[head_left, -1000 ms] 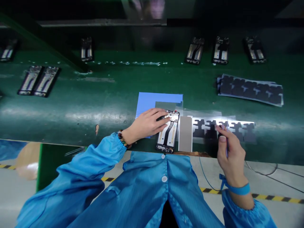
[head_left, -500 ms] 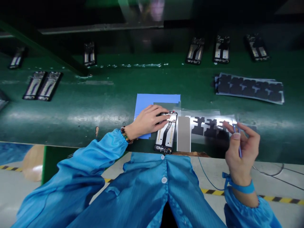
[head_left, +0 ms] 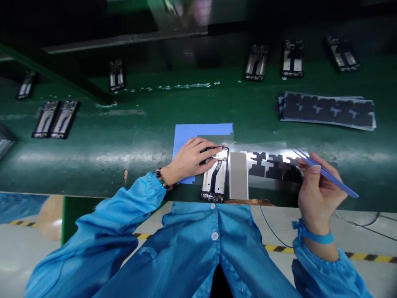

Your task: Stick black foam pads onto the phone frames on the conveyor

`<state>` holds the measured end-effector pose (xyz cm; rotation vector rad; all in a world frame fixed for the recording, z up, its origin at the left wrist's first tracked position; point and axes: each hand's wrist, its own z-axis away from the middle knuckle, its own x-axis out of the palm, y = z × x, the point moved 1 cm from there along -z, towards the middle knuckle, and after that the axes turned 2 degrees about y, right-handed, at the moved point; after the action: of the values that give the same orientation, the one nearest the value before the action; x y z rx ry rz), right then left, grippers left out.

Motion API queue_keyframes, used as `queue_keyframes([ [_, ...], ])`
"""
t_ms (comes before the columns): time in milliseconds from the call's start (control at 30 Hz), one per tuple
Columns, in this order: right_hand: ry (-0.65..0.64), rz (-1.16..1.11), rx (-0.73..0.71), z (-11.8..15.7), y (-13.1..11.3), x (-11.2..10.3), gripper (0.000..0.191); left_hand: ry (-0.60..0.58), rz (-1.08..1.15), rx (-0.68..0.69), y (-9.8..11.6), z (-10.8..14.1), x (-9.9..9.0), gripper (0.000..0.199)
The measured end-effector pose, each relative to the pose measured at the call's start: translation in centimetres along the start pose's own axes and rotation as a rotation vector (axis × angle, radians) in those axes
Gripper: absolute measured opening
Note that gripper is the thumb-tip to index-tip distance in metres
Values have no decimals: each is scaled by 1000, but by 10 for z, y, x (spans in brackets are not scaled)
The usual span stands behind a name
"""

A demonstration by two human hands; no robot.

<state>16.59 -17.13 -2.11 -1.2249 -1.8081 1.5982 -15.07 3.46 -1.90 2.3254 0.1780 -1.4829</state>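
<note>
An opened phone (head_left: 218,178) lies at the bench's front edge, its metal plate and dark ribbon cable bared. My left hand (head_left: 190,160) is closed over the phone's upper left side, fingertips on its top part. Blue tweezers (head_left: 336,179) are held between the thumb and fingers of my right hand (head_left: 319,190). Their tips point up and left, over the right end of a clear sheet with black die-cut stickers (head_left: 274,166). Between the phone and that sheet lies a grey-brown rectangular piece with a white border (head_left: 239,176).
A blue sheet (head_left: 203,130) lies partly under my left hand. More black stickers on sheets (head_left: 327,109) are stacked at the right. Several opened phones stand along the back, including one (head_left: 293,60), and a pair (head_left: 63,120) lies left. A green post (head_left: 71,78) slants across the left.
The tweezers have swung in my right hand from near upright to slanting, tips now toward the upper left. My left hand stays on the phone. The view has shifted slightly.
</note>
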Motion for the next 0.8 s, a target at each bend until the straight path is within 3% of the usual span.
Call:
queue_keyframes([
  [133, -76, 24, 28, -4, -3, 2, 35, 71, -15, -4, 12, -14, -7, 34],
  [200, -123, 4, 72, -4, -6, 6, 34, 83, 15, 66, 27, -29, -8, 30],
  [333, -117, -17, 140, -3, -8, 12, 43, -99, 54, 330, 62, -59, 4, 34],
  [400, -96, 17, 144, -3, -7, 13, 48, -175, 19, 376, 70, -68, 13, 39],
  [567, -90, 15, 187, -2, -10, 18, 49, -199, 18, 365, 72, -69, 22, 47],
  [667, -85, -120, 251, -5, -14, 23, 46, -187, 59, 345, 71, -65, 23, 43],
  [800, -2, -341, 225, -11, -16, 24, 39, -175, 109, 338, 60, -62, 17, 47],
])
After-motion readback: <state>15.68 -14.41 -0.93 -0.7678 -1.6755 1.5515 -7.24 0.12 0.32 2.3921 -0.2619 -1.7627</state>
